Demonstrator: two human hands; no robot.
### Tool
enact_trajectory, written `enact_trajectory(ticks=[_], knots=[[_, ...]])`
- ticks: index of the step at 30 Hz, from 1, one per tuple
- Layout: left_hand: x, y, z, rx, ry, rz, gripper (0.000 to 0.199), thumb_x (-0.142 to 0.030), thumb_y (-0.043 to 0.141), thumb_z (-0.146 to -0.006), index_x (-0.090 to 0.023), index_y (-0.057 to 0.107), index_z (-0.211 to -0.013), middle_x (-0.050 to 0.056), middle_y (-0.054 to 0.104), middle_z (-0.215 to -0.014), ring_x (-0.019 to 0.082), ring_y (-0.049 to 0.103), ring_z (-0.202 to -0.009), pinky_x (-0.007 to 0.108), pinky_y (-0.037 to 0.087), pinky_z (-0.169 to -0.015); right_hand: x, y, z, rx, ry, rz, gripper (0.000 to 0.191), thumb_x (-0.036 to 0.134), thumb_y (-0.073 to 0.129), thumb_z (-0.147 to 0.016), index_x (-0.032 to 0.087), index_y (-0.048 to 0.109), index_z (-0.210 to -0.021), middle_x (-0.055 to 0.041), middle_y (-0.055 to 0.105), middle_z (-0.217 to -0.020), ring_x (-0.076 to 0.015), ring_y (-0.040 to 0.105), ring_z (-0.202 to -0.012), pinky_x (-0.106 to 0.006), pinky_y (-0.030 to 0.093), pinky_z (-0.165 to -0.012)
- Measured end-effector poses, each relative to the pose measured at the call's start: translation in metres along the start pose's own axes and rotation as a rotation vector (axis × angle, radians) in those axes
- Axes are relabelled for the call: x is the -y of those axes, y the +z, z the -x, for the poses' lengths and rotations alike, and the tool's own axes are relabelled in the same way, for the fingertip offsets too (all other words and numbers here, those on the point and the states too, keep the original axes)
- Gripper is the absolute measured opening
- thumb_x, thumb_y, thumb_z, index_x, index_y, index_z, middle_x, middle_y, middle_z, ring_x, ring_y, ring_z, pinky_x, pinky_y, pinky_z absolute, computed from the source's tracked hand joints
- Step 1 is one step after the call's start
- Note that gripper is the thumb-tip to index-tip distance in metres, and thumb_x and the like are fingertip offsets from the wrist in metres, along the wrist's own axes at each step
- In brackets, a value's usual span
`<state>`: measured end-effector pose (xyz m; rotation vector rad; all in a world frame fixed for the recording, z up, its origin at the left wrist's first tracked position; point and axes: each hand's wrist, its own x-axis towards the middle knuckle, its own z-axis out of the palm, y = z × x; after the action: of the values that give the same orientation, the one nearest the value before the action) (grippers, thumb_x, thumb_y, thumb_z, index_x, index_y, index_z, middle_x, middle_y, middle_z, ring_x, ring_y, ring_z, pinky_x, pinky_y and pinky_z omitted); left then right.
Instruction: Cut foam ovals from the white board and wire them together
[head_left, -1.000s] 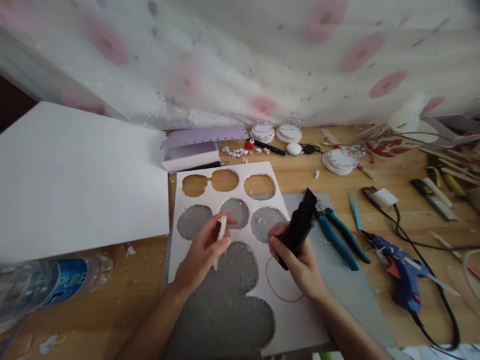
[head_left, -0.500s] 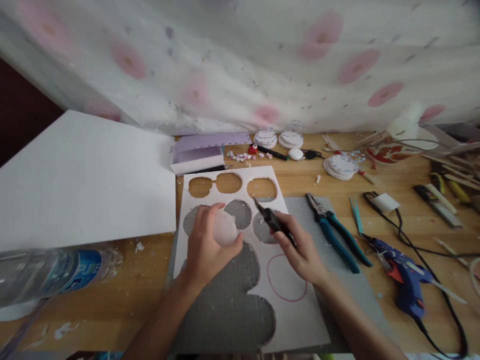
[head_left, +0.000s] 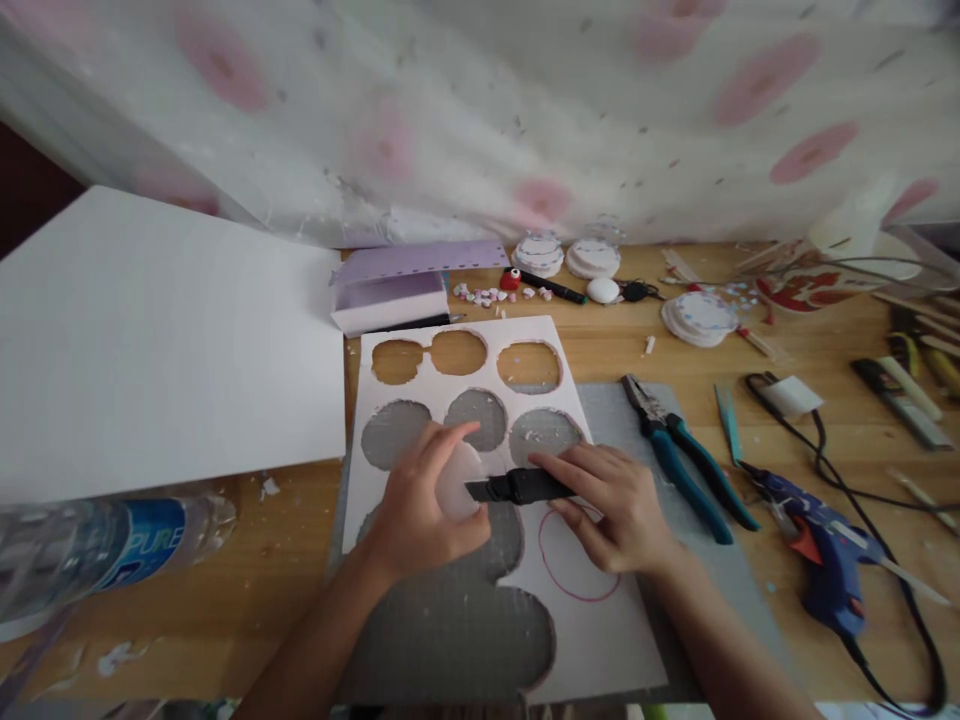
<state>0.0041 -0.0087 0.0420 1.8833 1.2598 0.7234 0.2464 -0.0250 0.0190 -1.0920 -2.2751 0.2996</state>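
My left hand [head_left: 425, 495] grips a round white foam disc [head_left: 456, 478] between thumb and fingers, above the cut sheet. My right hand [head_left: 611, 500] is closed around the black handle of a utility knife [head_left: 525, 486]. The blade lies level at the disc's right edge; whether it bites in, I cannot tell. Under both hands lies a white foam board [head_left: 592, 640] with several round holes cut out and one circle drawn in red. A grey cutting mat [head_left: 450, 640] shows through the holes.
Right of the board lie pliers [head_left: 679, 460], teal tweezers [head_left: 727, 422] and a blue glue gun [head_left: 821, 550] with its cord. Behind stand a purple box [head_left: 390, 300] and stacked white discs [head_left: 697, 318]. At left are a large white sheet [head_left: 172, 350] and a water bottle [head_left: 112, 550].
The knife has swung from pointing up and away to lying sideways, its blade now at the disc. My right hand has turned and come closer to my left. The view has shifted slightly.
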Motion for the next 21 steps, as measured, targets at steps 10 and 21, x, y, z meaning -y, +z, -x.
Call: enact_trajectory(ticks=[10,21], knots=[[0.0015,-0.0006,0.0000,0.044,-0.021,0.062,0.070,-0.014,0.061,-0.062,-0.024,0.049,-0.131,0.005,0.053,-0.104,0.024,0.055,-0.093,0.038,0.045,-0.087,-0.0014,-0.0001,0.0025,-0.007,-0.028,0.026,0.037,0.029,0.046,-0.091,0.019,0.059,-0.124,-0.0078,0.070,-0.085,-0.0223,0.066,-0.072,-0.034,0.049,-0.064],[-0.0013,-0.0025,-0.0003,0.071,-0.039,0.094,0.069,-0.012,0.059,-0.060,-0.023,0.052,-0.128,0.004,0.052,-0.101,0.023,0.054,-0.092,0.036,0.044,-0.085,-0.0006,-0.0001,0.0023,0.007,-0.028,0.024,0.036,0.031,0.045,-0.092,0.017,0.061,-0.121,-0.0079,0.069,-0.083,-0.0222,0.065,-0.071,-0.034,0.048,-0.063]])
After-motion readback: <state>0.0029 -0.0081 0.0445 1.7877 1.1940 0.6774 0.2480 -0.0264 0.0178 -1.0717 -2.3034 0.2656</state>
